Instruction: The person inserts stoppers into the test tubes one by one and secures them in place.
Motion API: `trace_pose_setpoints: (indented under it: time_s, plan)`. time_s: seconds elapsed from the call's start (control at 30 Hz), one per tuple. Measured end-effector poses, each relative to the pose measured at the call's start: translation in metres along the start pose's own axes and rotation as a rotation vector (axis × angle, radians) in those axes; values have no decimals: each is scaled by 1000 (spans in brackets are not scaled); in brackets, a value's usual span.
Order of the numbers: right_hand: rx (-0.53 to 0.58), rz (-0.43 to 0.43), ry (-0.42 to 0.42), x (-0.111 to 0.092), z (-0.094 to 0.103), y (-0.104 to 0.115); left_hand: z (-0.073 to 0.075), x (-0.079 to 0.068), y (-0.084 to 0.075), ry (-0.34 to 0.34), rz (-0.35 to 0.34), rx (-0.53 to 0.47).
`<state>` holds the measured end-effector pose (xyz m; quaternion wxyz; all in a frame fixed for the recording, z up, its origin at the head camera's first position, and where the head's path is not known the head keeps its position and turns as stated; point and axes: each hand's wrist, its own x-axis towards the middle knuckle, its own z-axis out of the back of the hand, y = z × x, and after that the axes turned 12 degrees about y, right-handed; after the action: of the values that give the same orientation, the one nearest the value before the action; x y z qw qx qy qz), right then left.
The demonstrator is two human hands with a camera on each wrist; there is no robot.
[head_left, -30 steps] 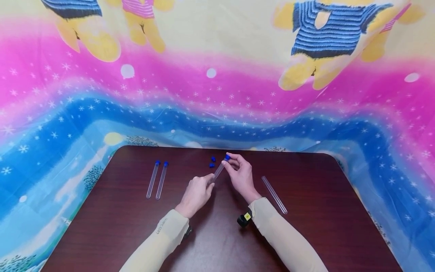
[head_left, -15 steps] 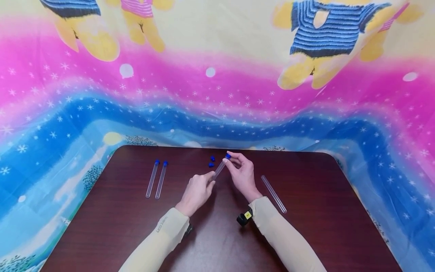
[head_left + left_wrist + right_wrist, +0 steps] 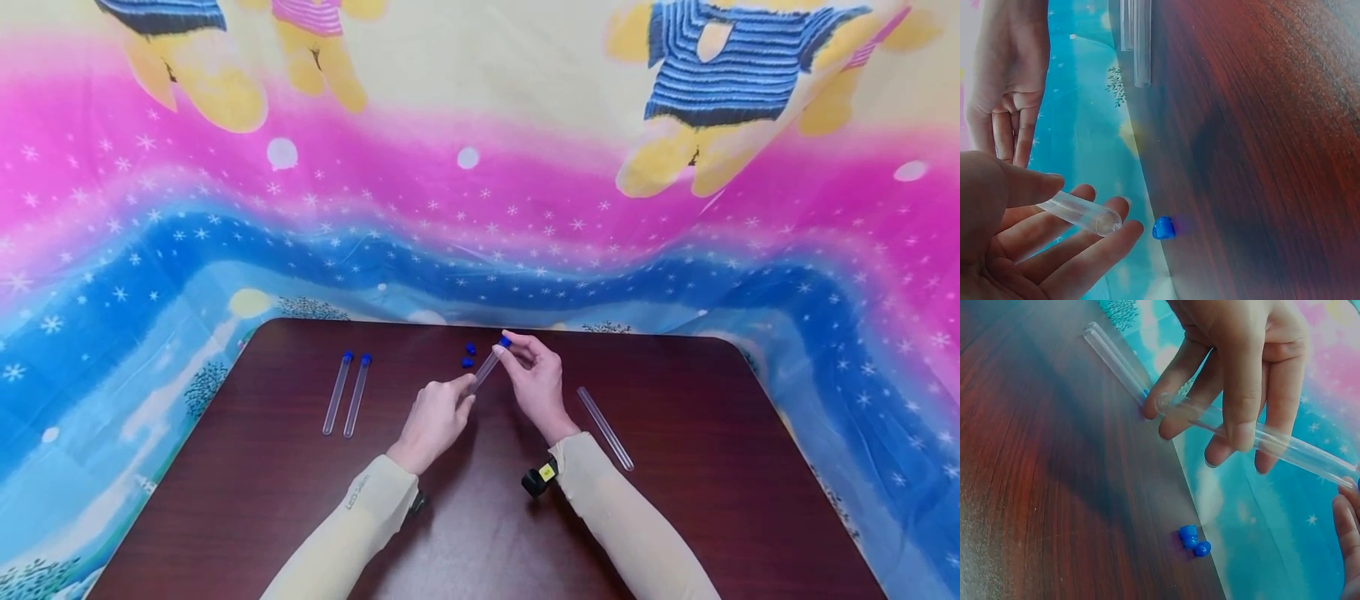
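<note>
A clear test tube [image 3: 486,372] slants between both hands, above the table. My left hand [image 3: 433,422] holds its lower part between thumb and fingers; the rounded end pokes out in the left wrist view. At the upper end, the thumb and fingers of my right hand [image 3: 537,390] pinch a blue cap [image 3: 505,341] that sits at the tube's mouth. Those fingers partly hide the cap. Two loose blue caps, a far one [image 3: 471,348] and a nearer one [image 3: 467,362], lie just left of the held tube.
Two test tubes with blue caps, one outer [image 3: 337,398] and one inner [image 3: 357,400], lie on the brown table [image 3: 262,508] at left. Right of the hands, two uncapped tubes [image 3: 606,429] lie side by side. A patterned cloth [image 3: 480,225] hangs behind the table.
Both hands and the held tube have shifted very slightly away from the body and to the right. Their grips look the same, and the things on the table have stayed put.
</note>
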<state>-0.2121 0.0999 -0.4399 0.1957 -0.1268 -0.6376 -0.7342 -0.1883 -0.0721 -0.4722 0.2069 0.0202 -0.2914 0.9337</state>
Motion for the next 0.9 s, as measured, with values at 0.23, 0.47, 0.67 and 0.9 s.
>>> trace_pose_setpoints:
  time_s: [0.23,0.47,0.67,0.9]
  plan:
    - [11,-16,-10,-6,0,-2,-2,-2,0,20,5,-12]
    - [-11,-63,-6,-8,3,-13,-5,-2,0,43,14,-3]
    - [-22,-63,-1,-5,8,-49,-6,-1,-3,56,22,6]
    - [-30,-64,4,-5,10,-56,-5,-2,-4,45,13,12]
